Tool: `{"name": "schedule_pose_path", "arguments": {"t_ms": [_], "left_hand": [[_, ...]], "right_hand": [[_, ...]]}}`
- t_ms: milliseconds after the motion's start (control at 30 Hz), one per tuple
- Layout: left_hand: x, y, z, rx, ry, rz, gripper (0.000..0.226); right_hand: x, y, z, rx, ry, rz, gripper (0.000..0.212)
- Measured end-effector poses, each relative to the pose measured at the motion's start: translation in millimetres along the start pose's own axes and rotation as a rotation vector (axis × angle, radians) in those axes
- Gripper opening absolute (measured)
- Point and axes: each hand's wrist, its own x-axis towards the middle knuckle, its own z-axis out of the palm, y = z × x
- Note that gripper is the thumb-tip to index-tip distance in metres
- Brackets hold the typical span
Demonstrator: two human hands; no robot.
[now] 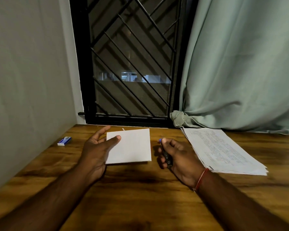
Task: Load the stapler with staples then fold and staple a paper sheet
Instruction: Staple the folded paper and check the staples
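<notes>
The grip of the right hand point(178, 157) was closed round the stapler point(167, 158): fingers curled under its dark body, thumb laid along the top near the blue end, which pointed away from the person. This hold probably kept the tool ready to press w/ the thumb. It was above the surface point(140, 197), just beside the right edge of the paper sheet point(133, 145). The sheet lay flat in the middle and looked already folded, since layered edges showed at its right side. The left hand point(95, 147) was open, fingers spread and nearly straight, at the sheet's left edge w/ the thumb over the upper-left part. Whether it really pressed the paper, I could not tell; I judged it was there to steady or lift the sheet for stapling. The staple box point(64, 141) rested well apart at the far left, near the wall, so loading seemed finished. On the right lay a stack of printed pages point(223, 150), kept aside from the work area, under the curtain point(240, 64).
</notes>
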Motion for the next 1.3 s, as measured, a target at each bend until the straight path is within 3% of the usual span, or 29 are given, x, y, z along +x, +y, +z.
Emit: {"name": "schedule_pose_path", "arguments": {"t_ms": [333, 567, 800, 1300], "left_hand": [[-2, 6, 1, -0.066, 0.097, 0.022, 0.052], [-5, 7, 4, -0.097, 0.095, 0.129, 0.051], [-14, 2, 11, -0.009, 0.047, 0.243, 0.049], [-13, -1, 10, 0.079, 0.078, 0.33, 0.045]], "right_hand": [[-11, 10, 16, -0.017, -0.118, 0.054, 0.03], [-20, 16, 31, -0.176, -0.159, -0.039, 0.047], [-25, 19, 43, -0.213, -0.113, -0.097, 0.03], [-24, 19, 40, -0.108, -0.141, -0.104, 0.06]]}}
